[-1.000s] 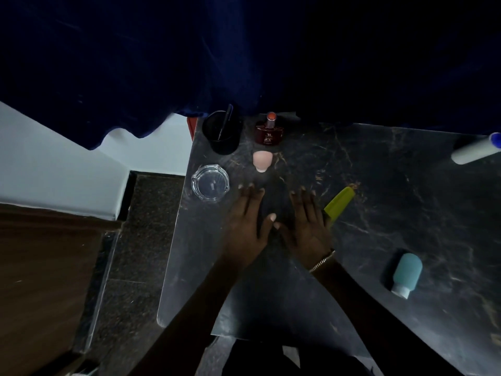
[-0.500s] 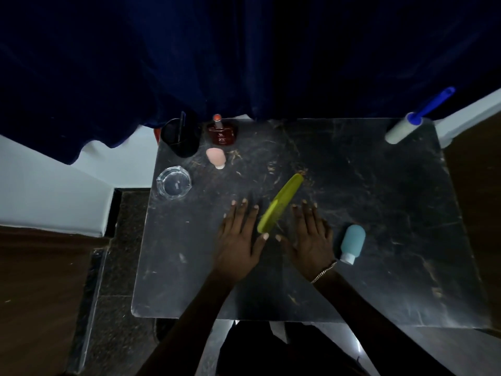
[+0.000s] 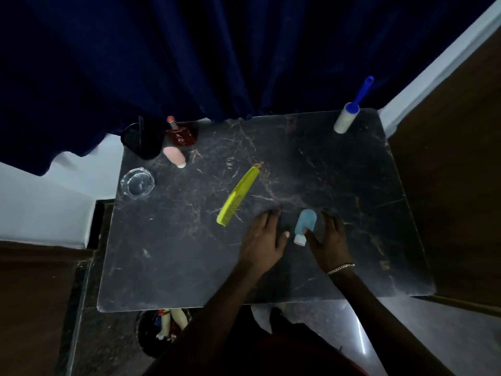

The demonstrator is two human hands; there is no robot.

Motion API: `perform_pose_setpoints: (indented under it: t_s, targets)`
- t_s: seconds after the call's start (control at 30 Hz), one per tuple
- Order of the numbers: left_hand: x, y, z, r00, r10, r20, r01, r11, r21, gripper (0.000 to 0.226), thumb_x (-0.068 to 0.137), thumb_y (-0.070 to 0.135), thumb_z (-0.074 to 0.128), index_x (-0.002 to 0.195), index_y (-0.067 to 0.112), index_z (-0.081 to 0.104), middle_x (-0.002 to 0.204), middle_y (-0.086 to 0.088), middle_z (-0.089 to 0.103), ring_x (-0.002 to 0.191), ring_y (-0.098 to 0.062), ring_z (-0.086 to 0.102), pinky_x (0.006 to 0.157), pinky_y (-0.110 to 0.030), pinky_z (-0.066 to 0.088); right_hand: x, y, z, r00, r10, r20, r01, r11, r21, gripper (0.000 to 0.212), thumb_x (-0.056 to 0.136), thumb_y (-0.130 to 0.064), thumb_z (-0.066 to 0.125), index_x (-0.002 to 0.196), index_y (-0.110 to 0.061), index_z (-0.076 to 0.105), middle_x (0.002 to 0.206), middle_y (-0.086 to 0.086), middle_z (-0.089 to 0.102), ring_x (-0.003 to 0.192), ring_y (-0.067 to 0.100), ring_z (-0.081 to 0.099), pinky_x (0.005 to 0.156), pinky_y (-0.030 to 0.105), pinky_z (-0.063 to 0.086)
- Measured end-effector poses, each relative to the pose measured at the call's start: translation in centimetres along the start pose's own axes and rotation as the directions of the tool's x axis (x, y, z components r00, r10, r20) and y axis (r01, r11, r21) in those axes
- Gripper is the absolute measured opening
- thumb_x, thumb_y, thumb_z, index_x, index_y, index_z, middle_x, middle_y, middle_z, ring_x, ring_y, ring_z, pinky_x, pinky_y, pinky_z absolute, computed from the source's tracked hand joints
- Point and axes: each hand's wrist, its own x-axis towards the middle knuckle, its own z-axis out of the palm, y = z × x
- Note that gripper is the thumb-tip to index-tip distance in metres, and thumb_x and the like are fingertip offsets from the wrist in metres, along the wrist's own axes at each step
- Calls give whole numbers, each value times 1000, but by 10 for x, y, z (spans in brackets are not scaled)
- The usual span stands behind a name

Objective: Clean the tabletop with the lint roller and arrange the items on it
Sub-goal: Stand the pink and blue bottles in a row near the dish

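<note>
The dark marble tabletop (image 3: 339,172) carries scattered debris near its middle. A lint roller (image 3: 348,115) with a blue handle lies at the far right corner. A yellow-green comb (image 3: 237,196) lies diagonally mid-table. A small blue bottle (image 3: 305,223) with a white cap lies between my hands. My left hand (image 3: 264,240) rests flat on the table, fingers apart, just left of the bottle. My right hand (image 3: 329,241) lies flat on the bottle's right side, its thumb at the cap. Neither hand holds anything.
At the far left stand a black cup (image 3: 142,142), a dark red perfume bottle (image 3: 180,135), a pink bottle (image 3: 174,156) lying down and a glass ashtray (image 3: 137,182). A dark blue curtain (image 3: 217,55) hangs behind the table. A bin (image 3: 162,327) sits under the near edge.
Both hands have slid right across the table, away from the comb, and now flank the blue bottle. The camera has turned, bringing the whole lint roller and the table's right edge into view.
</note>
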Motion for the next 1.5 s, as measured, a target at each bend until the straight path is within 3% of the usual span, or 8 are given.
perform_pose_setpoints:
  t_s: [0.17, 0.33, 0.43, 0.73, 1.0, 1.13, 1.27, 1.5]
  targets:
    - [21, 27, 17, 949, -282, 139, 314, 874, -371, 51, 99, 32, 66, 145, 14, 55, 137, -9, 62, 123, -25, 63, 107, -42, 52, 18, 13, -8, 969, 202, 139, -216, 972, 96, 47, 87, -25, 74, 125, -2, 60, 124, 17, 66, 112, 32, 64, 93, 29, 48]
    - [37, 44, 28, 899, -372, 229, 437, 783, -444, 40, 98, 22, 67, 137, 15, 62, 133, -8, 69, 121, -24, 67, 98, -30, 52, 29, 17, 2, 905, 349, 244, -397, 898, 187, 45, 84, -25, 77, 118, 0, 64, 110, 22, 72, 103, 39, 69, 93, 51, 54]
    - [40, 52, 34, 894, -386, 227, 447, 787, -425, 33, 96, 16, 67, 129, 14, 68, 130, -8, 72, 121, -25, 68, 97, -30, 54, 32, 17, 5, 873, 401, 278, -457, 872, 176, 42, 82, -23, 77, 115, 0, 66, 105, 24, 73, 99, 41, 70, 90, 52, 56]
    - [29, 41, 27, 873, -475, 111, 450, 697, -558, 23, 88, 9, 76, 111, 8, 73, 112, -12, 77, 106, -27, 73, 89, -32, 56, 29, -2, 1, 909, 263, 324, -371, 866, 336, 31, 81, -1, 76, 112, 3, 71, 92, 28, 74, 74, 31, 71, 66, 34, 59]
    - [16, -14, -24, 808, -589, 3, 400, 546, -736, 21, 83, -6, 75, 103, -1, 72, 105, -20, 76, 100, -34, 73, 96, -52, 58, 42, -73, 40, 899, 117, 423, -294, 877, 381, 28, 82, 4, 72, 110, 2, 70, 96, 33, 72, 84, 45, 71, 83, 55, 58]
    - [13, -56, -57, 812, -581, -56, 341, 550, -762, 20, 82, -14, 71, 88, 5, 68, 93, -12, 72, 89, -25, 68, 92, -51, 59, 49, -116, 74, 902, 38, 429, -231, 884, 407, 21, 79, 5, 74, 96, -9, 72, 96, 29, 74, 78, 29, 67, 83, 57, 57]
    - [14, -97, -88, 797, -597, -93, 326, 553, -767, 21, 80, -12, 73, 90, 5, 64, 90, -9, 68, 84, -17, 64, 80, -39, 55, 54, -163, 104, 912, 12, 411, -183, 906, 381, 23, 74, 1, 79, 97, 0, 71, 94, 21, 75, 82, 25, 67, 87, 52, 57]
    - [26, -164, -137, 835, -532, -139, 333, 690, -642, 28, 81, 4, 79, 95, 16, 58, 90, 0, 72, 80, -15, 66, 73, -28, 52, 68, -235, 149, 941, -102, 323, 9, 960, 279, 24, 72, 0, 78, 90, 6, 65, 92, 22, 74, 90, 37, 69, 80, 48, 54]
